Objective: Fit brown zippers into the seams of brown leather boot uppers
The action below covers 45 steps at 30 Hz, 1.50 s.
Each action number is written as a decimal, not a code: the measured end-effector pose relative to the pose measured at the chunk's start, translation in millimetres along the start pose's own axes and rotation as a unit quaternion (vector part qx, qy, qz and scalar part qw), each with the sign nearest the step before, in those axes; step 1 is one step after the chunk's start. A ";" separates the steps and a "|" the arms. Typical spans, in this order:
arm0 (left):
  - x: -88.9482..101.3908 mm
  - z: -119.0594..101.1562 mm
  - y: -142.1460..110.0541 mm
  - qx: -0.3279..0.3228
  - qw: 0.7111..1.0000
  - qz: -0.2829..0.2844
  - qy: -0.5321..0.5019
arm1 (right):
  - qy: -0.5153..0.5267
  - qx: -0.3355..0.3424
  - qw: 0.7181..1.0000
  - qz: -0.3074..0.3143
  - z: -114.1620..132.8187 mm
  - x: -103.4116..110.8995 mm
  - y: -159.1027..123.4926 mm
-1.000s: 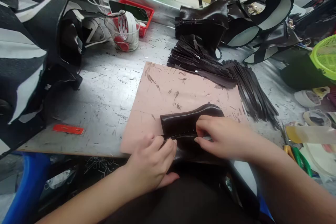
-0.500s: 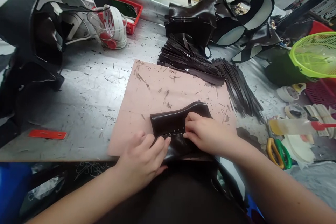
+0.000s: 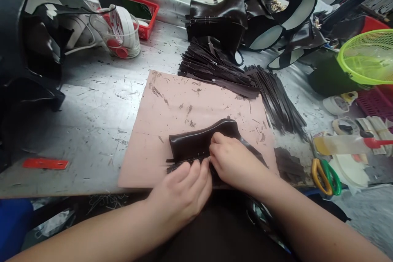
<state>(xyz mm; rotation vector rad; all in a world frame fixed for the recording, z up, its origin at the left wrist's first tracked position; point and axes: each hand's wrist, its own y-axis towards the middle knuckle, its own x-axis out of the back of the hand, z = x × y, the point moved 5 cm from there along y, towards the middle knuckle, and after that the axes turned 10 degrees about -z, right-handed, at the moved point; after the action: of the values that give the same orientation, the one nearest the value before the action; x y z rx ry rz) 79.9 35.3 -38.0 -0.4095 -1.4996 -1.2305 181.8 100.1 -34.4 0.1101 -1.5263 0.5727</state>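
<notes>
A dark brown leather piece [image 3: 196, 141] with a zipper along its near edge lies on a pink cutting mat [image 3: 184, 106] at the table's front. My left hand [image 3: 182, 194] presses its curled fingers on the piece's near edge at the zipper. My right hand [image 3: 231, 159] sits just to the right, fingers pinched together on the same edge. The two hands almost touch. What lies under the fingers is hidden.
A fan of dark zippers [image 3: 215, 67] and thin strips [image 3: 279, 98] lies behind the mat. Black boot uppers [image 3: 221, 16] stand at the back. A tape cup [image 3: 121, 32], red basket [image 3: 144, 8], green basket [image 3: 368, 55], scissors [image 3: 327, 174], glue bottle [image 3: 346, 145] and red tag [image 3: 46, 163] surround.
Both hands have slid left along the leather piece's near edge and come closer together. The view has shifted, so the mat sits further left.
</notes>
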 end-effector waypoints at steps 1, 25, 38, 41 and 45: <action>-2.3 -3.9 -0.1 -0.004 1.000 0.003 0.000 | -0.012 0.002 1.000 -0.001 2.0 -0.3 0.1; -10.8 5.2 9.3 -0.005 0.998 0.062 -0.023 | 0.017 0.045 0.989 0.143 -45.3 16.6 -4.7; -22.8 -17.0 48.0 -0.043 0.997 0.070 -0.003 | -0.014 0.049 0.996 0.073 -48.4 5.8 2.8; -28.3 -20.7 44.3 -0.032 0.996 0.083 0.009 | 0.053 0.044 0.995 0.076 -60.4 13.5 -1.7; -30.0 -21.2 41.7 -0.021 0.995 0.092 0.013 | 0.165 0.010 0.979 0.121 -91.9 18.9 -20.0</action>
<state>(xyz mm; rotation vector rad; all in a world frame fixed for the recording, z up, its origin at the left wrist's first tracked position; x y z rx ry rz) 133.8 44.7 -47.6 -0.5457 -1.3843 -1.1182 272.4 126.3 -16.9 -0.1530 -1.2173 0.7600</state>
